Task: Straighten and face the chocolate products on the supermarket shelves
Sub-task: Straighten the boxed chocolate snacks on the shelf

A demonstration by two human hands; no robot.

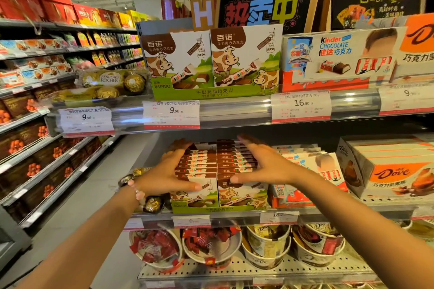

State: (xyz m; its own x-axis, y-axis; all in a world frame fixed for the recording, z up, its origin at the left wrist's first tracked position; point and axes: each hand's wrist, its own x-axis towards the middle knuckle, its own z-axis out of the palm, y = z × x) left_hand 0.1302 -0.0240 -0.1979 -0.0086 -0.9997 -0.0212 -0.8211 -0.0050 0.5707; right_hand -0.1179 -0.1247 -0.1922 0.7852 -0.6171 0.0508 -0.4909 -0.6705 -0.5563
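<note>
Two rows of Bainuo cow-print chocolate boxes [217,164] fill a green display tray [218,209] on the middle shelf. My left hand [168,172] lies flat against the left side of the left row, fingers straight, thumb across the front box. Against the right side of the right row, my right hand [265,163] presses with straight fingers and its thumb on the front box. Both hands bracket the stack from either side. A second Bainuo tray [211,63] stands upright on the shelf above.
Kinder chocolate boxes [312,171] sit right of the tray, then orange Dove boxes [385,169]. Ferrero Rocher packs [110,82] lie on the upper shelf's left and by my left wrist. Dove tubs [267,244] fill the lower shelf. An aisle of shelves runs along the left.
</note>
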